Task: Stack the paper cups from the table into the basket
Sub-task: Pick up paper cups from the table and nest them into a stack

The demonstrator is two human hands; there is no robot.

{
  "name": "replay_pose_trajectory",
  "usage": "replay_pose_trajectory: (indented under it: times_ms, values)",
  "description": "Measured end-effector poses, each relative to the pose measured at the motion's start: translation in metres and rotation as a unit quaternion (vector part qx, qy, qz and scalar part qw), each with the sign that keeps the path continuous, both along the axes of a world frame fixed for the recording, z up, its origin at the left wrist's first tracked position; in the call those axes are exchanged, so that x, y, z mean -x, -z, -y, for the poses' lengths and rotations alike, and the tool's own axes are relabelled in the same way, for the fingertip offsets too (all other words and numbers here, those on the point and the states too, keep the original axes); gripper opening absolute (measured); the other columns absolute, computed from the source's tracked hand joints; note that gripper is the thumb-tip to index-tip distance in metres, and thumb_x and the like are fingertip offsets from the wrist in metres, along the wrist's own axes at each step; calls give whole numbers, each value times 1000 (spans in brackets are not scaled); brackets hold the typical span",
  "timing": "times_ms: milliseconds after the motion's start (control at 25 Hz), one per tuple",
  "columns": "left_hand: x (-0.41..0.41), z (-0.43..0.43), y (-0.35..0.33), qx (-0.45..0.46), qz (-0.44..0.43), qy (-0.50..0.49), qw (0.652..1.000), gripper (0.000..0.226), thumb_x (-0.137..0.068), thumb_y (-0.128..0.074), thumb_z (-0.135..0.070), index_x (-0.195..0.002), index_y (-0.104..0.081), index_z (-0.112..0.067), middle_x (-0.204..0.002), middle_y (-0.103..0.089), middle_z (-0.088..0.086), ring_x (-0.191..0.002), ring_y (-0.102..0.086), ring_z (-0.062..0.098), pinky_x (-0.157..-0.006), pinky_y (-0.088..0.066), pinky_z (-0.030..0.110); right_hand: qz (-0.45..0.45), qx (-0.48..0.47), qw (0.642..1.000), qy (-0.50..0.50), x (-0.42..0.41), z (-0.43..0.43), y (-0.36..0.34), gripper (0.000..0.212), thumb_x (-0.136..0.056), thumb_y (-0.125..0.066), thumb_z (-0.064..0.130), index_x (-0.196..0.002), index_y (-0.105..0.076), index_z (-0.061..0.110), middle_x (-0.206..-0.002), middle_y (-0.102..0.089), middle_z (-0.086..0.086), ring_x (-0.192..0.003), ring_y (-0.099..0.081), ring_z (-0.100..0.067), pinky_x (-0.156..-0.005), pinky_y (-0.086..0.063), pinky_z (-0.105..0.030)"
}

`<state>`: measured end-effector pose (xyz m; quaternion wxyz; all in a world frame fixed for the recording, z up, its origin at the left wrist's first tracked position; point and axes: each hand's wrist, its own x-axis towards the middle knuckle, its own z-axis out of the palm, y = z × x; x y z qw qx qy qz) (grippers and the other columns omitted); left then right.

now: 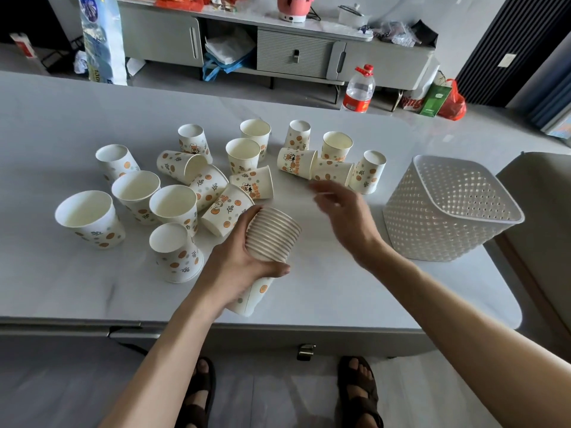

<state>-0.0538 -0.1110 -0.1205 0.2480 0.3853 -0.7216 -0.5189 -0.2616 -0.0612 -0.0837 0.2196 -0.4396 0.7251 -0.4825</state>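
Note:
My left hand (239, 262) grips a tilted stack of nested paper cups (272, 234), rims pointing up and to the right. My right hand (343, 211) hovers, blurred, fingers apart and holding nothing, just in front of a lying cup (332, 172). Several loose white cups with orange dots (174, 205) are scattered over the white table (324, 291), some upright, some upside down, some on their sides. The white woven basket (449, 208) stands at the right of the table, nothing visible inside it.
A chair back (537, 193) sits to the right of the basket. Beyond the table are a grey cabinet (293, 54), a water bottle (358, 89) on the floor and bags. The table's near edge lies just above my sandalled feet (358, 390).

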Motion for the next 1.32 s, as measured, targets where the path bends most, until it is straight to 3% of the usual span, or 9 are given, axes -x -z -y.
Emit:
replay_pose_trajectory:
  times_ms: [80,160,320,640,800,920,1080,1200,1320]
  values:
    - [0,0,0,-1,0,-3,1000,104,-55,-95,-31,-139,-37,-51,-123,-58,-18,-108,-59,7,-89,-50,28,34,-43,991,123,22,13,3,27,-93,-57,18,-115,-67,30,-117,-60,-7,-91,-56,-19,-84,-48,-32]
    - [-1,1,1,-2,0,0,1000,106,-57,-95,-29,-142,-35,-50,-127,-56,-13,-109,-58,8,-88,-49,27,108,-76,984,119,33,25,5,33,-94,-58,21,-127,-61,27,-121,-56,-8,-96,-54,-22,-87,-51,-35]
    - [-2,4,3,-7,-3,4,1000,106,-57,-94,-29,-142,-34,-51,-128,-55,-15,-106,-56,-1,-76,-46,14,178,-75,975,107,34,46,10,35,-93,-61,23,-126,-62,10,-93,-61,-3,-86,-55,-22,-75,-47,-33]
    - [-1,4,8,-23,-6,24,999,108,-46,-90,-44,-138,-34,-58,-122,-55,-27,-102,-55,-11,-75,-44,9,87,-2,961,264,45,9,18,16,-84,-65,14,-93,-76,22,-91,-73,-1,-87,-69,-22,-76,-59,-35]
    - [-2,1,8,-30,-2,33,999,107,-43,-90,-48,-135,-35,-58,-123,-57,-24,-100,-58,-10,-72,-44,3,56,59,985,152,36,-13,0,23,-89,-66,14,-111,-67,20,-76,-71,12,-68,-65,-1,-64,-50,-17]
    - [-1,-1,4,-22,3,32,999,113,-41,-87,-53,-138,-29,-59,-121,-54,-31,-100,-55,-16,-74,-43,6,46,10,997,-54,19,-17,-18,11,-90,-67,10,-99,-71,17,-64,-62,13,-57,-49,-2,-59,-41,-17]
    - [0,-1,1,-25,10,36,999,116,-44,-88,-47,-142,-26,-59,-123,-54,-26,-105,-55,-10,-82,-48,17,-110,-76,966,-222,-8,-4,-18,17,-97,-58,21,-90,-73,19,-59,-54,15,-56,-41,-2,-60,-36,-17]
    - [-7,4,1,-20,15,0,1000,113,-46,-87,-45,-141,-29,-58,-117,-58,-24,-101,-58,-6,-78,-49,20,-60,-62,967,-240,-15,15,-12,26,-99,-48,22,-87,-71,20,-67,-59,9,-59,-42,-8,-61,-37,-21]
    - [-15,8,1,-25,16,-15,999,113,-49,-90,-43,-143,-27,-56,-115,-58,-24,-98,-60,-1,-76,-50,22,-52,-55,991,-114,-7,50,0,24,-100,-49,19,-103,-73,21,-86,-66,12,-65,-50,-5,-69,-40,-20]
